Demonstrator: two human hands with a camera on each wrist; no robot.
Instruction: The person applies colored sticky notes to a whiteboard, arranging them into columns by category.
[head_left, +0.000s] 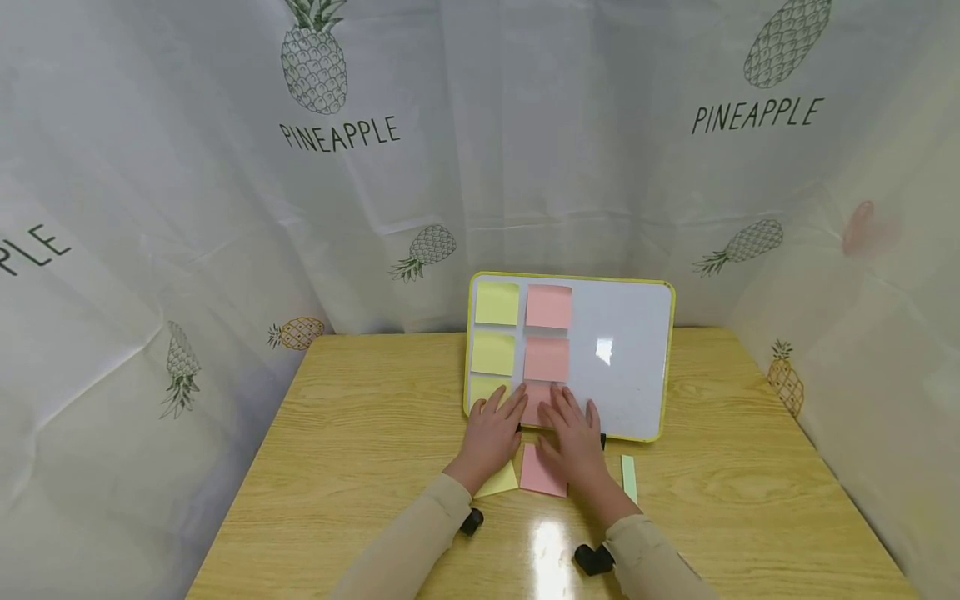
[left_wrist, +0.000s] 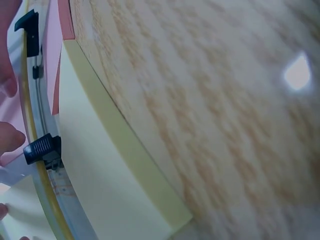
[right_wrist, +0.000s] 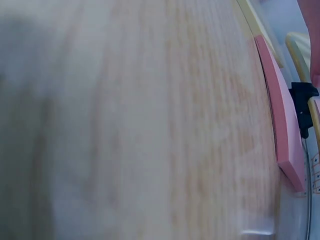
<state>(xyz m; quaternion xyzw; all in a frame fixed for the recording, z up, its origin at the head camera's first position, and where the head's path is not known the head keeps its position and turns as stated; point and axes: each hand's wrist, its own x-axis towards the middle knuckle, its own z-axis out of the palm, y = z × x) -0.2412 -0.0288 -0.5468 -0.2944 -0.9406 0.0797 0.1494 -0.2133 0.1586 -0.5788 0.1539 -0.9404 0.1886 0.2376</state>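
A small whiteboard (head_left: pixel 622 358) with a yellow frame leans at the back of the table. On its left side are a column of yellow sticky notes (head_left: pixel 492 352) and a column of pink sticky notes (head_left: pixel 547 359). My left hand (head_left: pixel 489 432) rests its extended fingers over the lowest yellow note and the left edge of the lowest pink sticky note (head_left: pixel 536 402). From the other side, my right hand (head_left: pixel 576 440) presses its fingers on that pink note's right edge. Below the board lie a yellow sticky-note pad (left_wrist: pixel 95 150) and a pink sticky-note pad (right_wrist: pixel 282 115).
A thin green pad (head_left: pixel 628 477) lies right of my right hand. Black clips (left_wrist: pixel 42 150) sit at the board's lower edge. The wooden table (head_left: pixel 360 417) meets a pineapple-print curtain (head_left: pixel 525 167) at the back and sides.
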